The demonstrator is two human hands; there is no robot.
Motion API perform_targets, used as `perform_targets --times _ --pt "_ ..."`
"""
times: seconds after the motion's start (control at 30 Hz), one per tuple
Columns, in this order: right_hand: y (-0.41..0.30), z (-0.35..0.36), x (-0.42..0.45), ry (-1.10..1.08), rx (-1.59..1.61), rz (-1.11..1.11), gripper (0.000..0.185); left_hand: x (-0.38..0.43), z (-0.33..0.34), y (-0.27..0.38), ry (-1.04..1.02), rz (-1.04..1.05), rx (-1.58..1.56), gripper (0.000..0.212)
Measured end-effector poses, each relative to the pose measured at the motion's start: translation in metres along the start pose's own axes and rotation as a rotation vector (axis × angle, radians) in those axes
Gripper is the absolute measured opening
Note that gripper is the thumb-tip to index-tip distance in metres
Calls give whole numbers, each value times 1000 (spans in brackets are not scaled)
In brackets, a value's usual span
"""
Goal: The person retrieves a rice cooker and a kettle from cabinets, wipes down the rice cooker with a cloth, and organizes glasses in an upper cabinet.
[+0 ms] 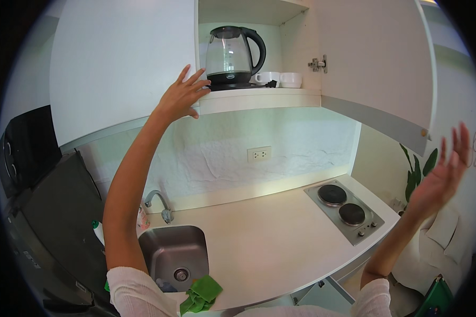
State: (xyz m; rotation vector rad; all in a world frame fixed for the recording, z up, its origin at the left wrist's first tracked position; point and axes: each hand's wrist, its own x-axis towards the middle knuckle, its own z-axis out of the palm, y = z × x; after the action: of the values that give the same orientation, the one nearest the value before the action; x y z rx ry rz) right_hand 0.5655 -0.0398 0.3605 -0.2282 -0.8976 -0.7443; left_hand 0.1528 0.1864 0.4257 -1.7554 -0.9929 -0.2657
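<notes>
My left hand (185, 94) is raised with spread fingers at the front edge of the open wall cabinet, its fingertips beside the base of a glass electric kettle (229, 55). Whether they touch the base cannot be told. The kettle, with black lid and handle, stands upright on its black base on the cabinet shelf (258, 94). A black plug lies on the shelf in front of two white cups (290, 80). My right hand (440, 178) is raised at the right, fingers apart and empty, in front of the swung-out cabinet door (375, 59).
Below lie a white counter (258, 245), a steel sink (174, 249) with a faucet (164, 206), a green cloth (202, 293) at the sink's edge, and a two-plate electric hob (345, 212). A lower cabinet door (323, 299) stands open. A dark refrigerator (63, 222) is at the left.
</notes>
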Motion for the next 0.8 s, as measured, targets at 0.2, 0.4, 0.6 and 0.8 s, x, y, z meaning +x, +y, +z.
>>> perform_targets --times 0.2,0.4,0.6,0.8 --pt "-4 17 -7 -322 -3 427 58 -14 -10 -6 15 181 256 45" --pt "-1 30 -14 -227 154 543 56 -20 -47 22 133 203 291 13" --pt "-27 66 -47 -325 206 422 54 -93 -143 37 306 87 157 21" --pt "-56 154 -107 -474 125 120 66 -227 -255 20 486 -28 268 29"
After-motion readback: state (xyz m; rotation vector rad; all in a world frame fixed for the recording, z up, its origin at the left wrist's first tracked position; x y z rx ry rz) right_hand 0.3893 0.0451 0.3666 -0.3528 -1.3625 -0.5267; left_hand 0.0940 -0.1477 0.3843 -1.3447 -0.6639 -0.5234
